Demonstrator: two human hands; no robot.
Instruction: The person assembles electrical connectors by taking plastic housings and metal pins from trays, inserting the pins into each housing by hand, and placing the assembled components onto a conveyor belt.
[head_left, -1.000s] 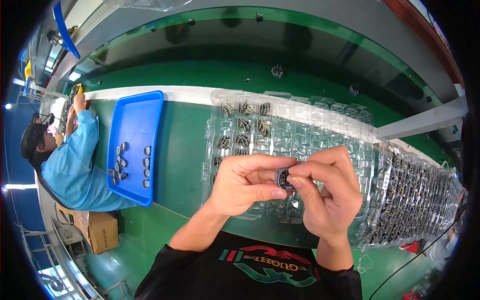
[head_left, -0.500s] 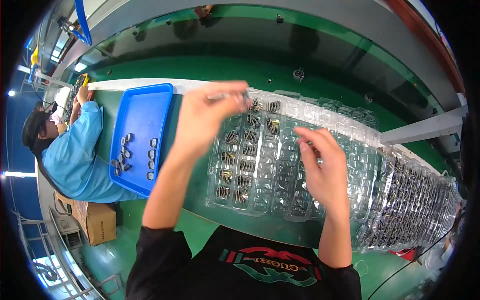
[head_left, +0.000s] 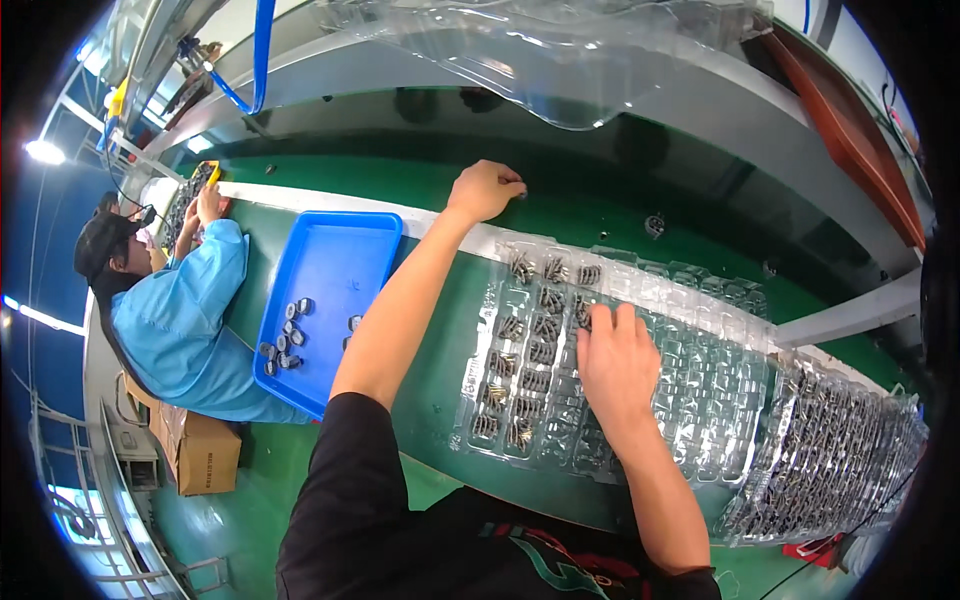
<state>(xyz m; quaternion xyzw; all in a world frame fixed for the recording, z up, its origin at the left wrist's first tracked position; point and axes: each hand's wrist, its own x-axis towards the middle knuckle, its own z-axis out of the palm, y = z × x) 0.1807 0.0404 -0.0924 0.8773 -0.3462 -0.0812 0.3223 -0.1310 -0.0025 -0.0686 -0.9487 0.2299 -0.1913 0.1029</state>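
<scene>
My left hand [head_left: 487, 190] at twelve o'clock pinches a small grey part [head_left: 523, 195]. At four o'clock, my right hand [head_left: 618, 365] curls over the clear tray [head_left: 700, 385]; its grip I cannot tell. Nine-o'clock columns contain metallic pieces [head_left: 545, 352]. At nine o'clock, the blue tray [head_left: 335, 260] contains round parts [head_left: 291, 312].

Right hand [head_left: 619, 365] over clear tray [head_left: 705, 385]

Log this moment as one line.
left hand: over green belt, pinching small part | right hand: over clear tray | blue tray: holds grey parts
</scene>
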